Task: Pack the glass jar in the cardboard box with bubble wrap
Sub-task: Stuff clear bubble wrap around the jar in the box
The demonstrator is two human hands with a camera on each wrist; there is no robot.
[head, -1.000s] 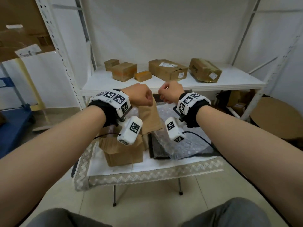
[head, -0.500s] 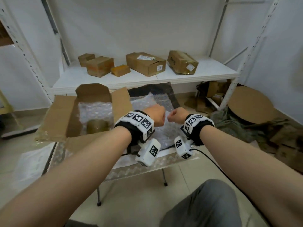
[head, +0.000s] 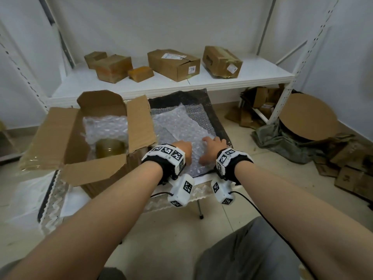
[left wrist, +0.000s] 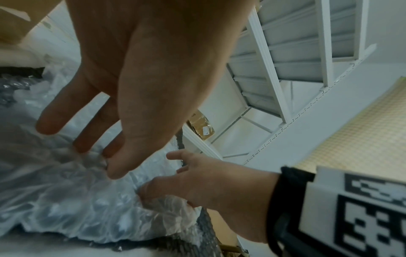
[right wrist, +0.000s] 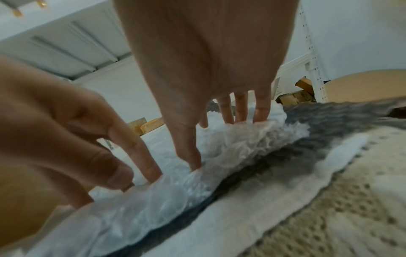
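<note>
both hands on the loose bubble wrap sheet (head: 177, 126) lying on the table beside the cardboard box (head: 139, 118). left hand (head: 182, 151) fingers spread and fairly straight, tips touching the wrap, nothing pinched yet. right hand (head: 212, 148) also spread, fingertips (right wrist: 241, 113) pressing the near edge. glass jar (head: 110, 148) already sits in the box with wrap behind it. judgement: pinch the near edge with both hands, lift the sheet evenly, and avoid dragging the dark mat (head: 220, 126) underneath.

Glass jar (head: 110, 148) half hidden behind the cardboard box (head: 96, 168) flap
</note>
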